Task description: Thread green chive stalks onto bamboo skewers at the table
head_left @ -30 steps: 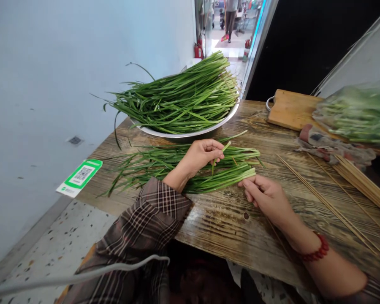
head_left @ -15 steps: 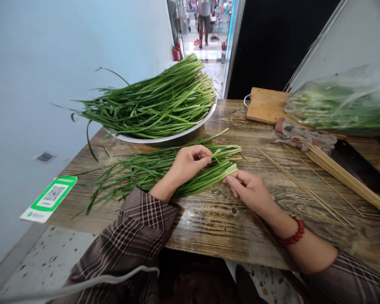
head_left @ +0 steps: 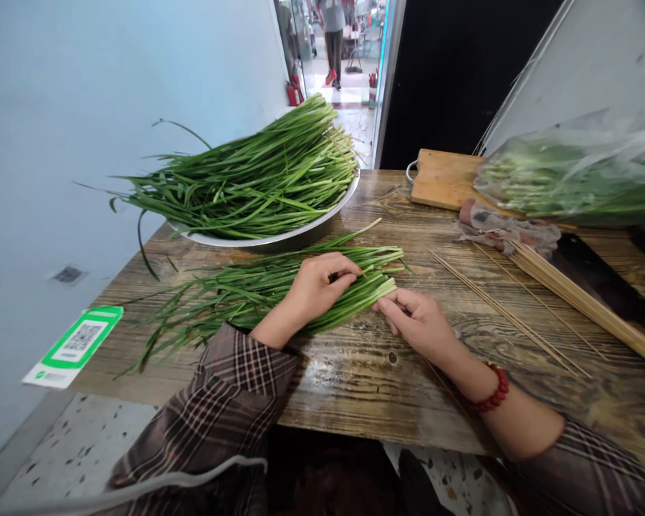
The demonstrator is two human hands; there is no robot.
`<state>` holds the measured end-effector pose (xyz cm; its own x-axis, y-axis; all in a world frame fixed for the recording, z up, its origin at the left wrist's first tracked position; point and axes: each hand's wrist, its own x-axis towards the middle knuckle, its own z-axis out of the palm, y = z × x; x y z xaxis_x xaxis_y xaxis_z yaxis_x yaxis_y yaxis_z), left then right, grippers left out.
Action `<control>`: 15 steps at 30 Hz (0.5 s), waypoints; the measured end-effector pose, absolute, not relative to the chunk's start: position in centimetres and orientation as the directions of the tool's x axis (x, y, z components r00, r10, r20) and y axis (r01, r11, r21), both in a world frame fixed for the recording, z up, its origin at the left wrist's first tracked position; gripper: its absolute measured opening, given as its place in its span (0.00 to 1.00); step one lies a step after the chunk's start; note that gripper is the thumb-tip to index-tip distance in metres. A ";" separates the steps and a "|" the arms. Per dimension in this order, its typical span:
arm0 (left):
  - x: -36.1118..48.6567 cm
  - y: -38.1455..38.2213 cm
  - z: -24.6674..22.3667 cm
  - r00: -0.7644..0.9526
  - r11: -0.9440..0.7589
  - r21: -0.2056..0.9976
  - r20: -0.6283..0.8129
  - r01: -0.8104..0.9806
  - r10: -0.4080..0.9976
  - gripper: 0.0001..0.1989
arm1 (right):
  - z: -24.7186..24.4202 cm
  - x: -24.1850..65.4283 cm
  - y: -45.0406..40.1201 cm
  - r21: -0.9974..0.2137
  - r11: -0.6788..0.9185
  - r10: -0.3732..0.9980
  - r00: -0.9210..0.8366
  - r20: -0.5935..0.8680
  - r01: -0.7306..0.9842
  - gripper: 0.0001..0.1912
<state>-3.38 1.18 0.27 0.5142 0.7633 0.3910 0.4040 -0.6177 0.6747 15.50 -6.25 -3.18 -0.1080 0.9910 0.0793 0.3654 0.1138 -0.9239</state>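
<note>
"Lying across the table (head_left: 349, 401), the greens (head_left: 236, 287) spread in a loose layer directly in front of the person, pale ends to the right. And the hands?"

"The left hand (head_left: 317, 287) rests over the greens, thumb and forefinger brought together at the tips, where a thin yellowish bit shows. The right hand (head_left: 416, 319) is at the pale ends of the nearest bunch, its fingers curled in and touching them; whether they clamp a stalk, I cannot tell."

"What stands behind?"

"A metal bowl (head_left: 279, 240), just beyond the greens, bearing a tall heap (head_left: 258, 172) of the same long stalks, leaves trailing over its left side."

"And to the right?"

"Thin sticks (head_left: 494, 304) lie on the bare wood. Farther over, a thick bundle (head_left: 585, 301) of sticks has its far end against a crumpled cloth (head_left: 508, 228), beside a black object (head_left: 596, 272). Behind them, a clear bag (head_left: 580, 175) of greenery sits partly over a wooden board (head_left: 443, 175) with a metal handle."

"Anything else in frame?"

"A green-and-white card (head_left: 78, 344) at the table's left edge, a red bracelet (head_left: 497, 390) on the right wrist and, past the doorway, a person in dark trousers (head_left: 333, 54)."
</note>
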 end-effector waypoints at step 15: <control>-4.3 3.7 -2.3 0.581 -0.690 0.399 0.373 0.604 0.724 0.11 | -3.1 15.2 -6.5 -0.932 0.072 0.996 -0.069 0.051 0.356 0.14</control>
<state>-4.27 3.70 -2.26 0.5810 0.7235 0.3727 0.6035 -0.6902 0.3992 15.15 -6.47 -3.14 -0.0685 0.9964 0.0509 0.3556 0.0720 -0.9319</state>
